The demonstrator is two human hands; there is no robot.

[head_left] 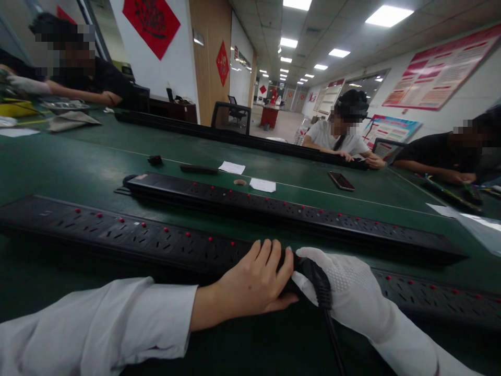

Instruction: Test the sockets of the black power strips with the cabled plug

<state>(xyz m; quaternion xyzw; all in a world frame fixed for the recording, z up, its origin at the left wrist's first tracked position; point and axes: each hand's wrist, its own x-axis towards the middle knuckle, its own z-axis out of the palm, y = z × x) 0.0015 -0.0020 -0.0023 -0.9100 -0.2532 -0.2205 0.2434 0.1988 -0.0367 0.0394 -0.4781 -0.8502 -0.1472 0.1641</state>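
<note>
Gloved right hand (348, 292) is gripping a black plug (319, 284) against the near power strip (129, 235), its cord trailing toward the person. Left hand (250, 284) is clasping the power strip just left of the plug. The power strip is lying lengthwise, left to right, across the counter (78, 167).

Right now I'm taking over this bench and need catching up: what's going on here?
A person works at the near power strip on the green table. Their bare left hand rests on it, while the gloved right hand grips a black plug against it, its cable trailing toward them. A second power strip lies just behind. Other people sit at the far side.
</note>
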